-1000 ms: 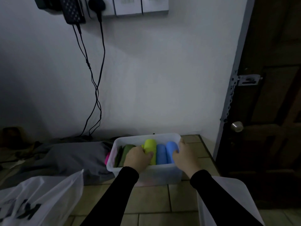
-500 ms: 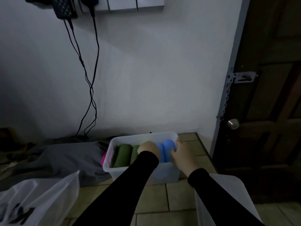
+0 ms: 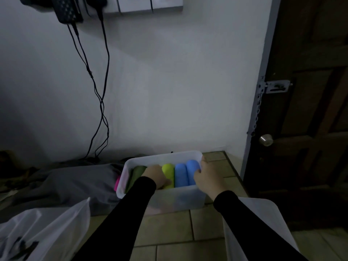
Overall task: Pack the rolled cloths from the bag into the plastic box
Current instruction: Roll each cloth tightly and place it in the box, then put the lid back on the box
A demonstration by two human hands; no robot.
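A translucent plastic box (image 3: 163,201) stands on the tiled floor against the wall. Inside lie rolled cloths side by side: a dark green roll (image 3: 137,173), a yellow-green roll (image 3: 168,171) and two blue rolls (image 3: 185,173). My left hand (image 3: 157,176) reaches into the box, fingers curled down between the green and yellow-green rolls, touching the yellow-green one. My right hand (image 3: 205,177) rests at the box's right end, fingers against the outer blue roll and the rim. A white plastic bag (image 3: 43,230) lies at the lower left.
A grey cloth heap (image 3: 75,183) with a pink item (image 3: 117,182) lies left of the box. Cables (image 3: 101,102) hang down the wall from a socket. A dark wooden door (image 3: 308,110) with a knob stands at the right. A white sheet (image 3: 261,223) lies under my right arm.
My left hand slid right over the yellow-green roll, then drew back left, uncovering it again. The camera tilted slightly. My right hand stayed at the box's right end.
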